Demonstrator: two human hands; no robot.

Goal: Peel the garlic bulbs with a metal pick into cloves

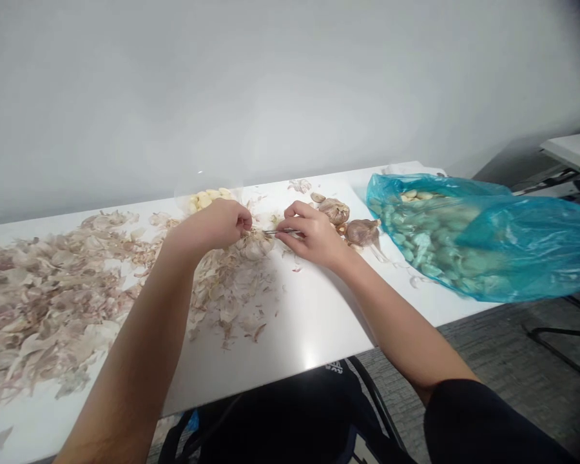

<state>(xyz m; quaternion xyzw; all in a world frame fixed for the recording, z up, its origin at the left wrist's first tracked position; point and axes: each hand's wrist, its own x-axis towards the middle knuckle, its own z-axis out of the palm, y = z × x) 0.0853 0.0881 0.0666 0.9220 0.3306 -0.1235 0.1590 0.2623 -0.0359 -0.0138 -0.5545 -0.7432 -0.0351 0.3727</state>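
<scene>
With both hands near mid-frame, pinching a thin metal blade point(270, 232) between the thumb and fingers of the right hand point(309, 235), directing it toward the left hand point(217, 225). Curling the left fingers inward; cannot tell whether gripping anything, with the fingertips partly hidden.

Just below the blade, at the frame's centre, can see a pale garlic bulb point(256, 246), papery and rather blurred, amid loose skins point(232, 283). Behind the left hand, partly blocked by it, can make out a see-through container point(178, 196) holding smooth, cream-coloured peeled cloves point(210, 196).

Just right of the right hand, can see two unpeeled garlic bulbs point(362, 232), brownish and dry-skinned. Farther right, lying on its side with the opening leftward, can see a translucent blue plastic bag point(512, 238), bulging with cloves, some bare at the mouth.

Over the left of the frame, partly cut across by the left forearm, can see a wide heap of garlic skins point(62, 277) covering much of the white table point(314, 309). At the upper right edge, can see another white table point(575, 151).
</scene>
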